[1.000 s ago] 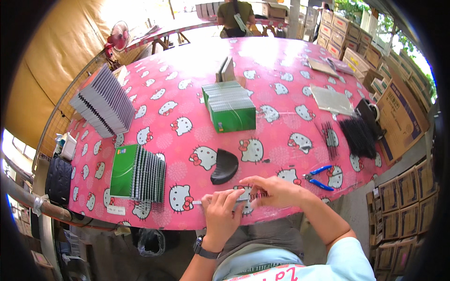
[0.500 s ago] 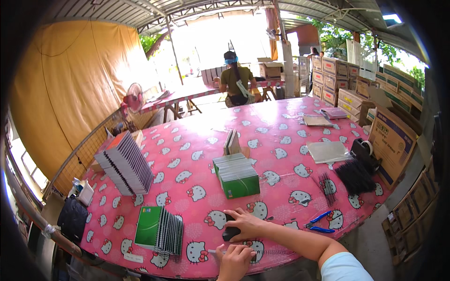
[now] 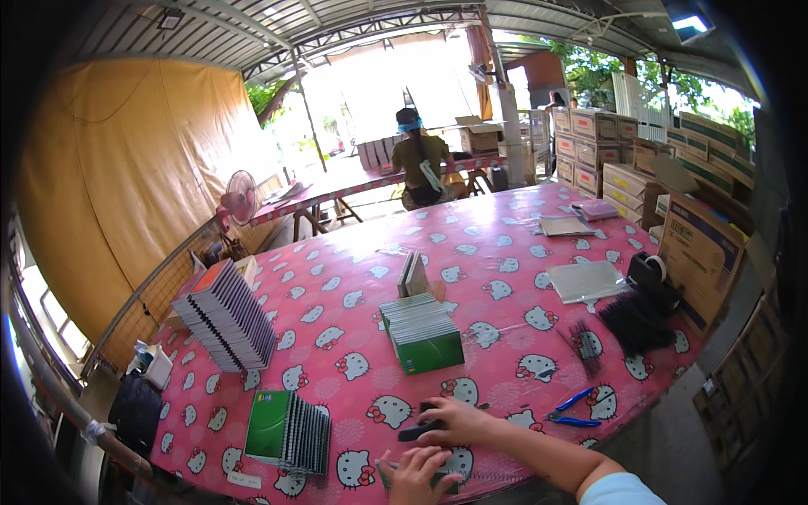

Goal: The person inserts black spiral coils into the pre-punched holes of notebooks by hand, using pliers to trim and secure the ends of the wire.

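At the near edge of the table, a small green notebook [image 3: 449, 481] lies mostly hidden beneath my left hand [image 3: 412, 476], whose fingers curl over it and hold it. A thin wire coil [image 3: 502, 477] runs out to the right from beside this notebook. Just beyond, my right hand [image 3: 455, 422] is closed around a black oblong tool [image 3: 420, 432]; its exact kind is covered by the fingers. To the left stands a stack of green coil-bound notebooks [image 3: 289, 433]. Ahead is a row of green-covered notebooks [image 3: 425, 337] with their page edges upward.
Blue-handled cutters [image 3: 576, 412] lie right of my right forearm. Black coils [image 3: 634, 321], a tape dispenser [image 3: 654, 280] and a cardboard box [image 3: 700, 261] sit at the right edge. A tall notebook stack [image 3: 223, 316] stands left. Another person [image 3: 421, 160] is at a farther table.
The black tool has risen slightly in my right hand and shifted right. My left hand has come down over the notebook, whose green cover now shows. The view has tilted a little.
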Demonstrator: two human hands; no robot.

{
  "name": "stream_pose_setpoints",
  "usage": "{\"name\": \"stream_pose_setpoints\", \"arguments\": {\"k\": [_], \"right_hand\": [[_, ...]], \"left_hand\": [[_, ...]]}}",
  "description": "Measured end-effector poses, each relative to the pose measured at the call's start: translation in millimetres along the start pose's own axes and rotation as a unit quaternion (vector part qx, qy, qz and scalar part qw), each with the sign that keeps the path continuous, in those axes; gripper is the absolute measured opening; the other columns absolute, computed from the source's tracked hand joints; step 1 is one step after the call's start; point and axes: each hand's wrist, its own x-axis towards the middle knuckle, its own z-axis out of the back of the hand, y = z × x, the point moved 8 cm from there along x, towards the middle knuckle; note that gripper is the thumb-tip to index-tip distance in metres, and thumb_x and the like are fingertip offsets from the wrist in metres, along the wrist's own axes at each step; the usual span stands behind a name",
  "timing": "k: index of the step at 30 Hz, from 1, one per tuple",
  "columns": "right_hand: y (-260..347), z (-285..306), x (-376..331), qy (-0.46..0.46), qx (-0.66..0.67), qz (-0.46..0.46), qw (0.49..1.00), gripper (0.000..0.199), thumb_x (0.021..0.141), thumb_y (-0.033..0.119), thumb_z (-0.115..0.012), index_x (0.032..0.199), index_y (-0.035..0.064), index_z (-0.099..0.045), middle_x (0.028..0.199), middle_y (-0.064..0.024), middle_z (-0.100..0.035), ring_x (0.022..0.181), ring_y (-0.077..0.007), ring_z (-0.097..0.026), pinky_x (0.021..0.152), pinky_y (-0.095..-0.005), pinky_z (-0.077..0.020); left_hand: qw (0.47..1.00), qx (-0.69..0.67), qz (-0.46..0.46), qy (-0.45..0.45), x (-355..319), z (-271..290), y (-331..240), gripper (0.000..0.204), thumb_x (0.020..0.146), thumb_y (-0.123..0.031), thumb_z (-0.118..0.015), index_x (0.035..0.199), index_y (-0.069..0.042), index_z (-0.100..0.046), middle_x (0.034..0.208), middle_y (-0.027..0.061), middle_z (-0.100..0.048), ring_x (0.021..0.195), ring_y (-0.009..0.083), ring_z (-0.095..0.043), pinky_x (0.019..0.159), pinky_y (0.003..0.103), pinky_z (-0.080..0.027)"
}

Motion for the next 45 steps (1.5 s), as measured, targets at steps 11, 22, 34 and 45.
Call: {"name": "stream_pose_setpoints", "arguments": {"k": [11, 22, 34, 45], "right_hand": [[0.2, 24.3, -79.8, 0.069, 0.204, -0.086, 0.973, 0.036, 0.086, 0.036, -0.066, 0.108, 0.0081, -0.067, 0.123, -0.0035, -0.062, 0.104, -0.0171, -0.052, 0.103, -0.036, -0.0286], [26.9, 18.9, -65.9, 0.111, 0.343, 0.004, 0.933, 0.044, 0.082, 0.042, -0.068, 0.108, 0.0065, -0.068, 0.112, -0.0058, -0.066, 0.106, -0.0177, -0.051, 0.095, -0.0358, -0.0372], [27.4, 16.8, -59.4, 0.108, 0.355, 0.021, 0.928, 0.04, 0.083, 0.038, -0.068, 0.112, 0.0105, -0.067, 0.116, -0.0044, -0.065, 0.103, -0.0175, -0.051, 0.09, -0.0358, -0.0391], [5.2, -14.5, -49.9, 0.143, 0.216, -0.088, 0.962, 0.04, 0.086, 0.034, -0.066, 0.113, 0.0061, -0.066, 0.118, -0.0095, -0.064, 0.116, -0.0214, -0.052, 0.103, -0.0403, -0.033]], "left_hand": [[0.999, -0.015, 0.045, 0.012, -11.0, 4.3, 34.8, 0.02, 0.067, -0.015, -0.071, 0.082, -0.009, -0.059, 0.087, 0.0114, -0.06, 0.092, 0.0338, -0.056, 0.079, 0.046, -0.041], [0.998, 0.052, 0.037, -0.023, -13.2, 4.4, 44.6, 0.045, 0.056, -0.026, -0.085, 0.096, -0.018, -0.067, 0.075, -0.0073, -0.064, 0.084, 0.0125, -0.06, 0.106, 0.046, -0.015], [0.957, -0.133, 0.121, -0.228, -27.7, 33.2, 56.6, 0.069, 0.064, -0.016, -0.084, 0.123, -0.007, -0.05, 0.104, 0.0053, -0.06, 0.106, 0.0182, -0.055, 0.104, 0.043, -0.028], [0.878, -0.337, 0.316, -0.122, -68.1, 4.9, 95.7, 0.018, 0.092, -0.018, -0.058, 0.104, -0.005, -0.061, 0.093, 0.0042, -0.058, 0.089, 0.0169, -0.053, 0.081, 0.033, -0.045]]}}
